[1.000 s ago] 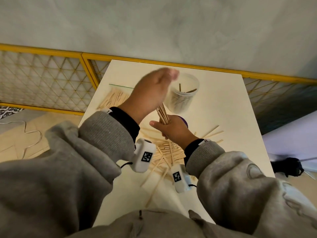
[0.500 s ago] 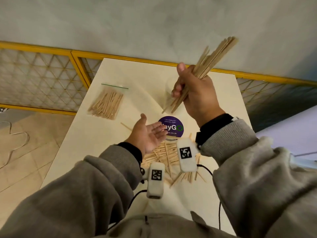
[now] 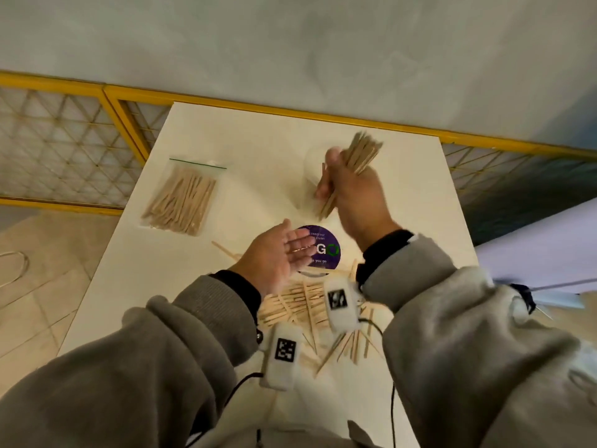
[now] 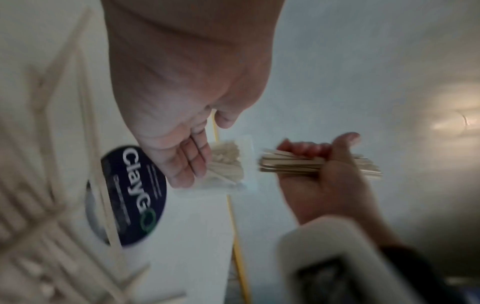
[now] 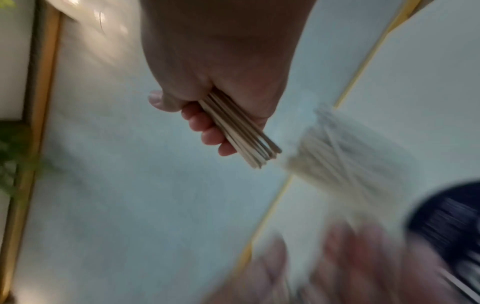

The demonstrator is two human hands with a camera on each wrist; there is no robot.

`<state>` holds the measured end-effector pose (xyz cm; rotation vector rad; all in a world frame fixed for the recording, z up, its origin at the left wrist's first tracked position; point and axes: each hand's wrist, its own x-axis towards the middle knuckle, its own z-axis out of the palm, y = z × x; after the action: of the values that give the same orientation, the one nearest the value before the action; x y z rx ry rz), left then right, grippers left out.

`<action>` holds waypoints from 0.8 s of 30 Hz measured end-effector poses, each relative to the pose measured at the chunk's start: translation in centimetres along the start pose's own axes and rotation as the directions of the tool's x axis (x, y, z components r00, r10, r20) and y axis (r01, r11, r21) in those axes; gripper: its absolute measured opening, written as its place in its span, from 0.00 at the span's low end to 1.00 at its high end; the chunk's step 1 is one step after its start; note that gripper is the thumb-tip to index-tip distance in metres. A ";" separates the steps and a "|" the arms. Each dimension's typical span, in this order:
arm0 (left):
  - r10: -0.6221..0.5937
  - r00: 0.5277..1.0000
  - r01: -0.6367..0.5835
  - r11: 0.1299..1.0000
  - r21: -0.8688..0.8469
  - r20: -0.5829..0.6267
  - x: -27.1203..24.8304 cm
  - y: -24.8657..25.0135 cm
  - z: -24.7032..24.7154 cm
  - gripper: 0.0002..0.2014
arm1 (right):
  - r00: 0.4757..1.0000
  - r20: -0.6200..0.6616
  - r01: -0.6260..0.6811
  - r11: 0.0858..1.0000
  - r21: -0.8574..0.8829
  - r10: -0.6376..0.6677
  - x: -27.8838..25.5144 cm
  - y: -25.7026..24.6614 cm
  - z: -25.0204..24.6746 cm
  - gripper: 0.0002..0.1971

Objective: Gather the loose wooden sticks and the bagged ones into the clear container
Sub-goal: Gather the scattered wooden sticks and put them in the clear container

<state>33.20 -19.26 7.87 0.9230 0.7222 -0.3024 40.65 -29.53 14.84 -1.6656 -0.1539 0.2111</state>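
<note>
My right hand grips a bundle of wooden sticks, tilted, its lower ends just over the clear container, which shows only faintly behind the hand. In the right wrist view the curled fingers wrap the bundle. My left hand is held open, palm up, over the purple round sticker, holding nothing. The bagged sticks lie flat at the table's left. A pile of loose sticks lies near me, partly hidden by my wrists.
The white table ends at a grey wall with a yellow rail behind it. A yellow-framed mesh fence stands to the left. One stray stick lies left of the sticker.
My right hand lifted the bundle off the pile, raised it high, and has now brought it down to the container. My left hand let go and opened palm up.
</note>
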 end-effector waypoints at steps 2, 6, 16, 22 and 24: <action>0.082 0.995 -0.074 0.989 0.132 -0.053 1.3 0.4 -1.6 0.20 | 0.987 -0.151 0.077 0.993 0.092 -0.062 3.5 -2.1 -1.0 0.19; 0.272 0.959 -0.180 0.811 0.557 -0.086 3.3 1.5 -4.6 0.19 | 0.965 -0.243 0.124 0.988 0.095 -0.098 9.6 -2.6 -1.6 0.13; 0.285 0.935 -0.155 -0.200 0.967 0.209 6.7 -1.3 -11.7 0.35 | 0.937 -0.336 0.078 0.995 -0.059 -0.094 9.0 4.5 -5.6 0.10; 0.287 0.913 -0.230 -0.229 0.946 0.291 4.6 -6.3 -11.1 0.41 | 0.954 -0.233 -0.286 0.798 -0.531 0.186 -0.8 14.4 -10.0 0.23; 0.266 0.923 -0.240 -0.167 0.956 0.278 3.9 -7.7 -10.2 0.42 | 0.946 -0.191 -0.320 0.674 -0.666 0.261 -3.7 17.1 -10.5 0.23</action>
<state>27.53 -15.23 -3.59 2.6201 0.1002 -0.4868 39.00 -42.30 -0.93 -2.4570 0.1232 0.3581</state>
